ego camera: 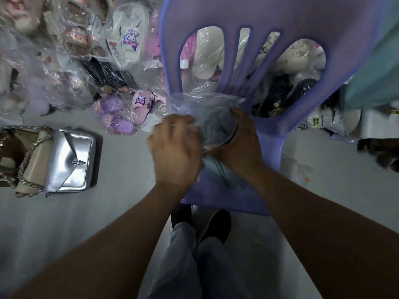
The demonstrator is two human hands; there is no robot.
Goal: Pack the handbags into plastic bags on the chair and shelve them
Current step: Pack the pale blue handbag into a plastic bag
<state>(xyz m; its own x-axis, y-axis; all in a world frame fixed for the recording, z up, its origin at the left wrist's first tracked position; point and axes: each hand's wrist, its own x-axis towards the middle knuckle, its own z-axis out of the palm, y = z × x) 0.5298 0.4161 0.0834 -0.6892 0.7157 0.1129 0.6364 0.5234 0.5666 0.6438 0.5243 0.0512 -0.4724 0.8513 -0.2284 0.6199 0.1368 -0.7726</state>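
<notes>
Left hand, blurred, pinching plastic bag; right hand gripping grey-blue handbag, lying partly inside bag on purple chair seat. Silver handbag and beige handbag lying side by side, touching, on floor left of chair.

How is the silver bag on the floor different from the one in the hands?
The silver handbag is shiny; the grey-blue handbag looks dull. The silver one lies bare on the floor; the grey-blue one is on the chair, partly inside a plastic bag. Both are handbags.
</notes>
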